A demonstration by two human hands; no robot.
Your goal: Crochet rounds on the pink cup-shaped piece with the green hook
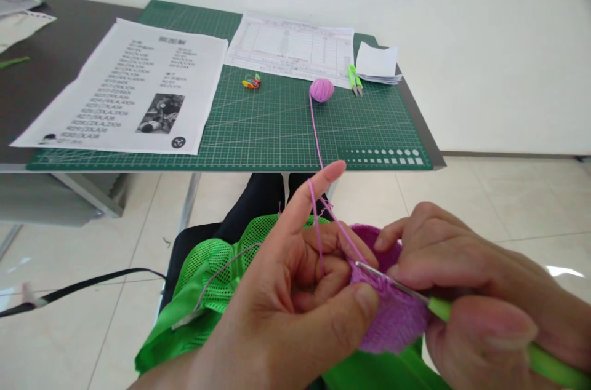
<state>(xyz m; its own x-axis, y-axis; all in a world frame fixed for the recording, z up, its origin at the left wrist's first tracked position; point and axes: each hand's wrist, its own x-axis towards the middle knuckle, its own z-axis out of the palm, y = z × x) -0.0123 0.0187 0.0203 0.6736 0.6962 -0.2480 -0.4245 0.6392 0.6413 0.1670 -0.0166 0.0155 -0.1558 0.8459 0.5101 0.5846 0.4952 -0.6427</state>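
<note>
My left hand (309, 291) pinches the edge of a purple crochet piece (392, 322) between thumb and fingers. Its index finger points up and away, with purple yarn (314, 131) looped over it. That strand runs back to a small yarn ball (322, 90) on the mat. In my right hand (471, 291) is a crochet hook (438, 309) with a green handle and a metal shaft. The hook's tip lies at the top edge of the piece, by the left thumb and the working yarn. Some right fingers also touch the piece's far side.
A green cutting mat (272, 125) covers much of the dark table (92, 21). On it lie a printed pattern sheet (184, 70), a table form (295, 45), colourful stitch markers (252, 82), green thread snips (354, 80) and white paper slips (376, 61). Green mesh cloth (212, 267) covers my lap.
</note>
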